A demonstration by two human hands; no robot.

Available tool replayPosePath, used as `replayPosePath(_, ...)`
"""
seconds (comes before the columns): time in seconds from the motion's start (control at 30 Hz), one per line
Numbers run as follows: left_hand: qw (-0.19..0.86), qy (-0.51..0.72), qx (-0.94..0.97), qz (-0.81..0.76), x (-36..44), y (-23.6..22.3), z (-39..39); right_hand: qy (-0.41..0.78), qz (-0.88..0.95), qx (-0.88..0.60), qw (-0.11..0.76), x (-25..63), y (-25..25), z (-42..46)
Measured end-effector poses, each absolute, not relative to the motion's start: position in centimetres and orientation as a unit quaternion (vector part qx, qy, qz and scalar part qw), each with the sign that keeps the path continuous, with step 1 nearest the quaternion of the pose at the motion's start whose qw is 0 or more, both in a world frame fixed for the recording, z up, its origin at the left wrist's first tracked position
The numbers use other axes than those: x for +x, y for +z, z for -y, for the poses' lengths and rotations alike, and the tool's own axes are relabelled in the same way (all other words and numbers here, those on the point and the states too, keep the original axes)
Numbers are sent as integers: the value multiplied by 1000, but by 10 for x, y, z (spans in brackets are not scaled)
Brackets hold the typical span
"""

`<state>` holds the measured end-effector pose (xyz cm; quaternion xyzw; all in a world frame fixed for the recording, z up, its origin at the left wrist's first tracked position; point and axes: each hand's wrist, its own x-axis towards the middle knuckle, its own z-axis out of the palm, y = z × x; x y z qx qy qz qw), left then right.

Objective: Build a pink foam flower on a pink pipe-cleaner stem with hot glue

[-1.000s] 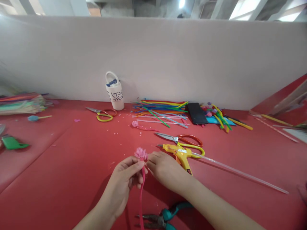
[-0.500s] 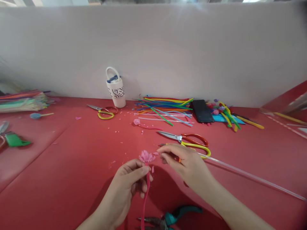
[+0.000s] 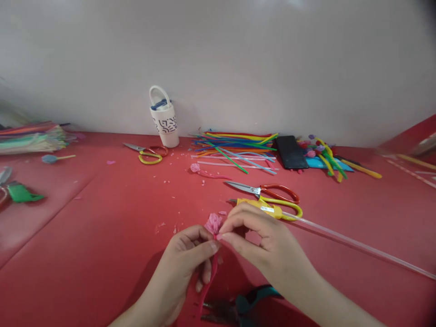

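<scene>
My left hand (image 3: 185, 263) is closed on the pink stem (image 3: 208, 288) of a small flower, pinching it just under the head. The pink flower head (image 3: 214, 223) is a ruffled cluster of petals and points upward. Against its base on the right, a small pink petal (image 3: 220, 236) shows between the thumb and forefinger of my right hand (image 3: 257, 234). Partly behind my right hand lies a yellow glue gun (image 3: 275, 211) with a long clear glue stick (image 3: 354, 243) running out of its back. Another loose pink petal (image 3: 222, 212) rests on the table near the flower.
Pliers with teal handles (image 3: 245, 306) lie below my hands. Beyond are scissors (image 3: 262, 190), a second pair of scissors (image 3: 150, 154), a finished-looking pink flower (image 3: 195, 168), coloured stems (image 3: 235, 144), a phone (image 3: 291, 152) and a white cup (image 3: 166, 125).
My right hand has moved left and down to the flower, bringing a pink petal to its base. The flower has shifted slightly right and turned. The camera view tilts lower.
</scene>
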<state>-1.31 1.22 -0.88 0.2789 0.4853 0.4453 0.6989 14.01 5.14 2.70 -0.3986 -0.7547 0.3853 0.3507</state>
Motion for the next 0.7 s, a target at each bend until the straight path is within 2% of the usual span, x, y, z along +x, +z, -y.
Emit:
replayPosePath(0.4,707,444,281,-474,-13,-7,-9,353,765,-391,371,140,25,-53)
replayPosePath(0.7,715,447,275,-462,-13,-3,-8,284,801,-359,387,142,19,-49)
